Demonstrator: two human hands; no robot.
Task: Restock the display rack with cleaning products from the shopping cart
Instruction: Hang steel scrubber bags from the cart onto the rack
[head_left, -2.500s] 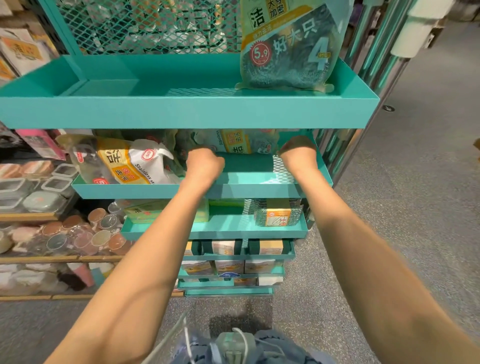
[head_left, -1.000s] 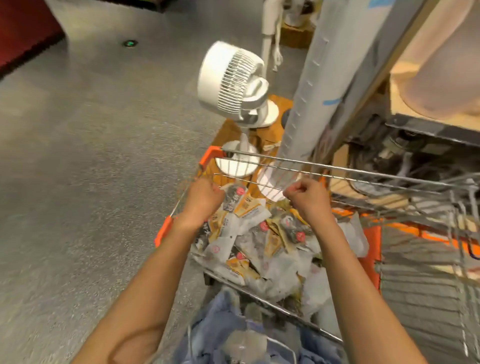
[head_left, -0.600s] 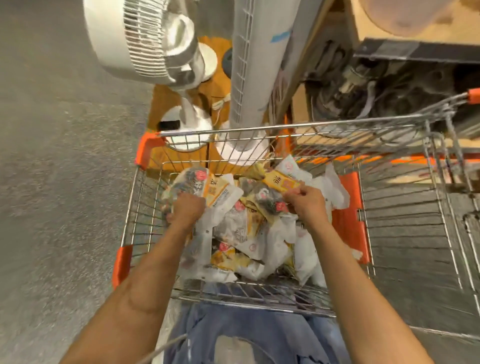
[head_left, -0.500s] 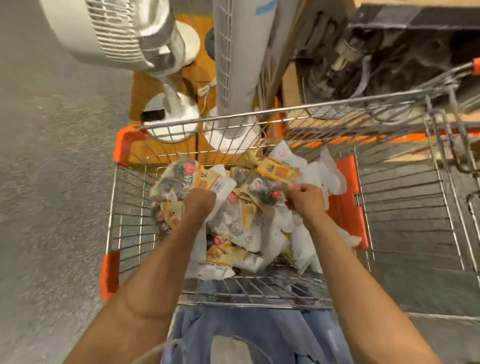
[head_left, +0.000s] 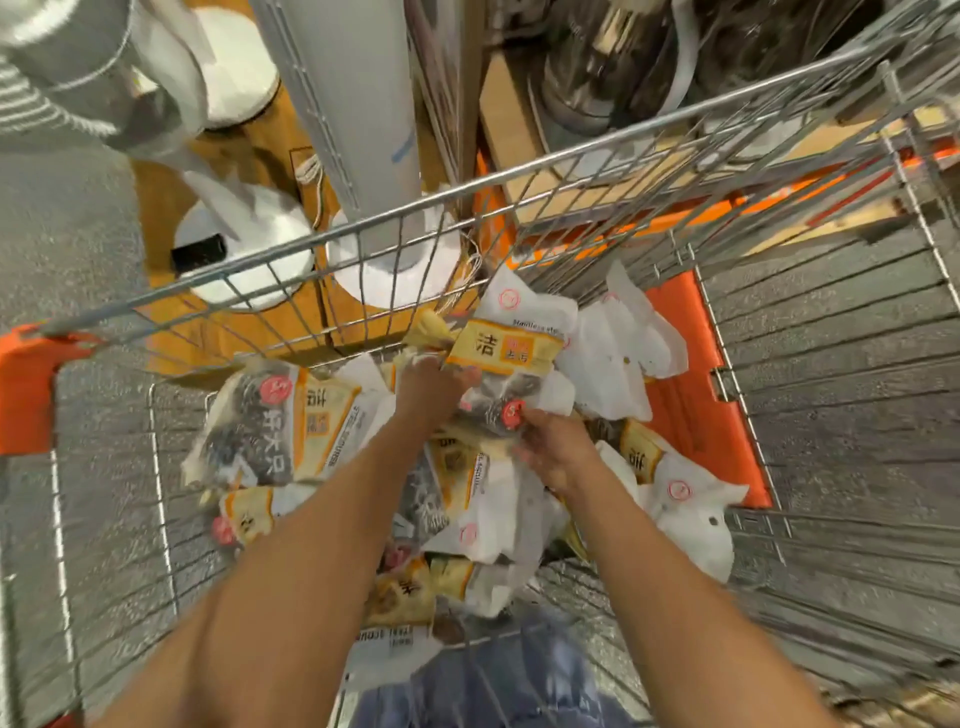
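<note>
The wire shopping cart (head_left: 322, 235) holds a heap of bagged steel scourer packets with yellow labels and red price stickers. My left hand (head_left: 429, 387) grips the left side of one packet (head_left: 501, 349) at the top of the heap. My right hand (head_left: 555, 451) pinches the same packet's lower end by its red sticker. Another large packet (head_left: 270, 426) lies flat at the left of the heap, and white ones (head_left: 623, 353) lean against the right side. The display rack is out of view.
Beyond the cart's front stand a white fan base (head_left: 244, 244) and a tall grey tower fan (head_left: 353, 104) on a wooden platform. An orange plastic flap (head_left: 691, 395) closes the cart's right side. Grey floor (head_left: 57, 223) lies to the left.
I turned from the teal rack to the cart. My left hand left the packet on the left and moved right to the one my right hand holds; the camera came closer.
</note>
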